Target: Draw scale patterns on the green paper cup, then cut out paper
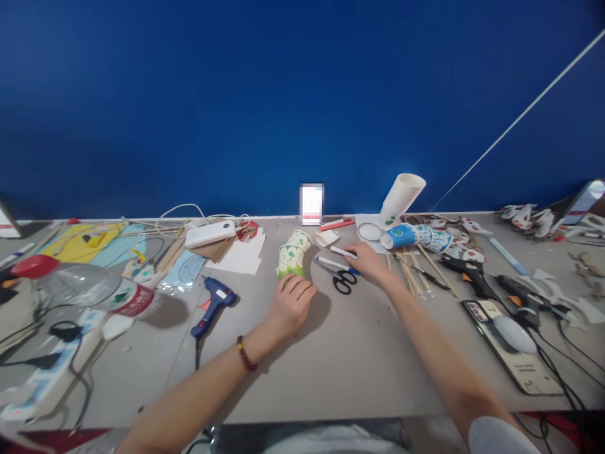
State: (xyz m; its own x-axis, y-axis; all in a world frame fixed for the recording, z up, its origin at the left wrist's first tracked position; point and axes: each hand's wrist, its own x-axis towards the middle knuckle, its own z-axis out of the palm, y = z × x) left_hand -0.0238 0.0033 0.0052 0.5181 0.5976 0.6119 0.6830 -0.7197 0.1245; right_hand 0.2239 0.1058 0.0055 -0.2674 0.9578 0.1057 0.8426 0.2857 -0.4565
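Note:
My left hand (290, 307) is closed over the near end of several green-and-white patterned paper cups (292, 253), which lie nested in a row on the table. To the right, the fingers of my right hand (367, 262) are closed around the end of a white marker (341, 252); part of the grip is hidden. Just below that marker lies a second white pen with a blue end (331, 263). Black-handled scissors (343, 282) rest between my two hands. A curled piece of white paper (327, 238) sits behind the pens.
A blue glue gun (215, 306) and a plastic bottle (127, 296) lie left, beside a power strip (61, 366). On the right are stacked white cups (401, 197), blue cups (416, 237), wooden sticks (410, 277), black glue guns (470, 275) and a phone (529, 372). A lit screen (312, 205) stands behind.

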